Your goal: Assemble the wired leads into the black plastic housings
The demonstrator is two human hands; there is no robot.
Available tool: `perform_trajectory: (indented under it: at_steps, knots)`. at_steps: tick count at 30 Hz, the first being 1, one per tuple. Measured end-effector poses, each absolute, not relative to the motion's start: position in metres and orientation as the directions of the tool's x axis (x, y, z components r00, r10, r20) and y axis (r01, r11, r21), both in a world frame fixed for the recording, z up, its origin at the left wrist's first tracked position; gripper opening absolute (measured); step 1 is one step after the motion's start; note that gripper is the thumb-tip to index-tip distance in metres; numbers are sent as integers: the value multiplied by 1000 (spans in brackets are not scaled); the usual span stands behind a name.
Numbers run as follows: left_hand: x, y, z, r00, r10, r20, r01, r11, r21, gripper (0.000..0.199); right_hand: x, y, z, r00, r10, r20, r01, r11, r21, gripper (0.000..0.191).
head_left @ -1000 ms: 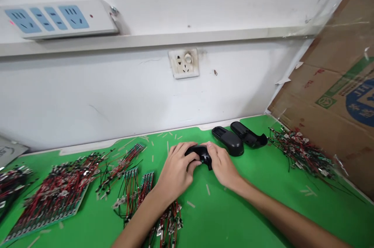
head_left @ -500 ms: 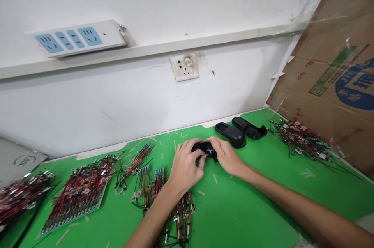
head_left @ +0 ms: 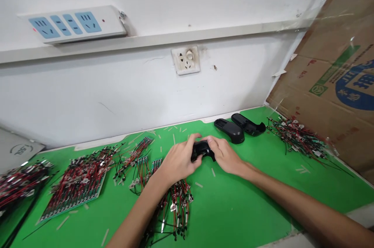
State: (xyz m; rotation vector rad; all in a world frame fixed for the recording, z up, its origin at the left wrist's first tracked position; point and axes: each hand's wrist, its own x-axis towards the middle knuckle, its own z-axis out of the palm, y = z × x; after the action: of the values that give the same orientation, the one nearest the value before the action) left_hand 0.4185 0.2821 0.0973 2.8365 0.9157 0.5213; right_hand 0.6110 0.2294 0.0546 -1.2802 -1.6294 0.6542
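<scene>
Between my two hands is a glossy black plastic casing, curved at its right end. My left hand grips its left side, with the thumb below and the fingers over the top. My right hand is closed on its right end, thumb laid along the upper edge. Part of the casing is hidden by the fingers. Just beyond my right hand lie two similar black shells, one closed-looking casing and one hollow half. Wired circuit boards lie beside and under my left forearm.
More red-and-black wired boards lie in bunches at the left and far right of the green table mat. Small pale strips are scattered about. A cardboard sheet stands at the right; a power strip hangs on the wall.
My left hand has shifted its hold on the black casing, its fingers now wrapped further along the left side. My right hand keeps its grip. The view has tilted slightly.
</scene>
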Motion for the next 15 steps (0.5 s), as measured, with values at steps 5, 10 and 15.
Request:
perform_trajectory:
  at_steps: [5,10,15]
  knots:
    - [426,272,108,731,588,346,580,-803,141,56,610,224,66,6,909,417,321,394,-862,57]
    - [428,265,117,720,594,359,593,-795,125,57,608,218,76,13,886,463,253,445,-859,54]
    - [427,266,109,719,592,365,607,-790,85,56,611,220,71,-16,918,396,342,377,-861,57]
